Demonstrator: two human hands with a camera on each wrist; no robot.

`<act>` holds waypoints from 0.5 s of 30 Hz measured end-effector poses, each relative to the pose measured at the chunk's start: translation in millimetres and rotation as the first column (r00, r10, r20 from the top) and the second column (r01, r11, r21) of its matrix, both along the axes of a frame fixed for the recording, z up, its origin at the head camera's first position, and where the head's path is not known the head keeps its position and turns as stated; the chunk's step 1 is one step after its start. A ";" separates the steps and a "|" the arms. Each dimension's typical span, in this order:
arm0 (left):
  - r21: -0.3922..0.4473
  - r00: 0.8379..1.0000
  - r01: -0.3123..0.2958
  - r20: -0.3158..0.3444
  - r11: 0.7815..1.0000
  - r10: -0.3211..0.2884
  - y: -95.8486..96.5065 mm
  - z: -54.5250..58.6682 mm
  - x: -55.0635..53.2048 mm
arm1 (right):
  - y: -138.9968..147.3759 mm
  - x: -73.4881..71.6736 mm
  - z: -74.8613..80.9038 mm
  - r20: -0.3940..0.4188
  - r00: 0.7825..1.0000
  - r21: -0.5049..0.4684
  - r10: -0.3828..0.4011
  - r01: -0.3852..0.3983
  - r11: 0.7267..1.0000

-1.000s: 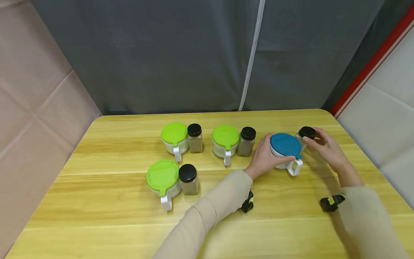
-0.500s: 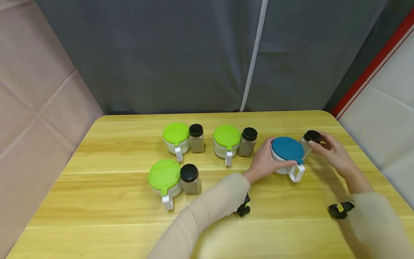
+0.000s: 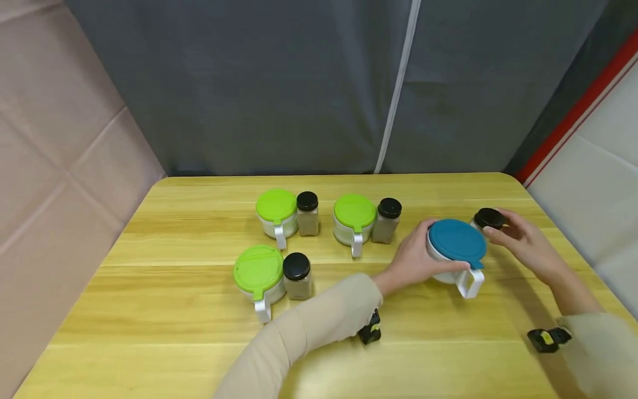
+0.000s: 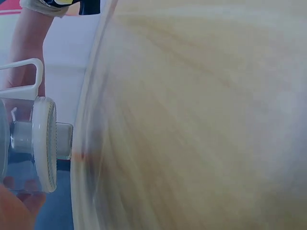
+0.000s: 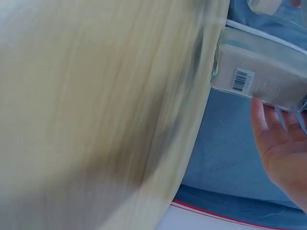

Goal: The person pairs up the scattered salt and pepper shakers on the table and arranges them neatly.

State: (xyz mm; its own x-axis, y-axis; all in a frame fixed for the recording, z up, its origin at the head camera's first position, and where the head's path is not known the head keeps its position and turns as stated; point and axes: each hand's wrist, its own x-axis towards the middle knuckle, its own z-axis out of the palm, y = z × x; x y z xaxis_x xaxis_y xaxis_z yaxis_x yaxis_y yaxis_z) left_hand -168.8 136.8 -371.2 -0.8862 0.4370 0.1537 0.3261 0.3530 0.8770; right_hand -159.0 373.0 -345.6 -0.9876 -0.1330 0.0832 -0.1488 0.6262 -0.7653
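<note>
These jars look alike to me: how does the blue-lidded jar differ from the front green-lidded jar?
The left hand grips the blue-lidded jar; nothing holds the front green-lidded jar. The blue-lidded jar is held above the table; the front green-lidded jar stands on it. Both have a round lid and a white handle.

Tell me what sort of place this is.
Looks like a curtained booth, perhaps set up for recording: a wood-grain table, a dark gray sheet hanging behind it, and a pale panel along the left.
</note>
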 end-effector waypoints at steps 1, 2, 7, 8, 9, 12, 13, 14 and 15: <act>0.000 1.000 0.004 0.006 1.000 -0.004 -1.1 1.0 1.6 | -0.3 1.8 1.2 0.000 1.000 0.011 0.000 0.000 1.000; 0.000 1.000 0.009 0.010 1.000 -0.009 -2.2 2.0 3.2 | -0.5 3.5 2.3 0.000 1.000 0.020 0.000 0.000 1.000; 0.021 0.999 0.039 0.013 0.999 -0.039 -8.4 6.9 10.3 | -1.3 12.1 5.5 -0.007 1.000 0.041 -0.003 0.003 0.999; 0.023 0.999 0.046 0.011 0.999 -0.046 -9.8 7.7 11.6 | -1.0 13.4 5.7 -0.010 1.000 0.042 0.000 0.000 0.999; 0.028 0.999 0.050 0.012 0.998 -0.051 -11.1 8.6 12.9 | -0.7 14.8 5.9 -0.014 1.000 0.042 0.005 -0.004 0.999; 0.034 0.998 0.064 0.019 0.997 -0.065 -15.3 10.9 17.0 | 0.5 19.2 6.4 -0.034 0.999 0.036 0.023 -0.022 0.999; 0.034 0.997 0.067 0.021 0.997 -0.068 -16.8 11.7 18.5 | 0.5 20.6 6.7 -0.040 0.999 0.036 0.025 -0.023 0.999; 0.035 0.997 0.070 0.023 0.997 -0.071 -18.3 12.5 19.8 | 0.7 21.9 6.9 -0.047 0.998 0.036 0.033 -0.031 0.999; 0.037 0.997 0.074 0.026 0.997 -0.075 -19.9 13.1 21.1 | 1.0 23.2 7.2 -0.057 0.998 0.036 0.041 -0.039 0.999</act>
State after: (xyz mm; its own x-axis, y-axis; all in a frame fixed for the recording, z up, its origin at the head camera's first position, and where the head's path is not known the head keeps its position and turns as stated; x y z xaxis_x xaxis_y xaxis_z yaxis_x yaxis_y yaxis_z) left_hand -147.8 116.9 -358.1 -0.8553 0.4969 0.1466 0.3261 0.2965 0.8976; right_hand -135.8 374.0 -338.4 -0.9751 -0.1765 0.1342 -0.2176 0.6447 -0.7328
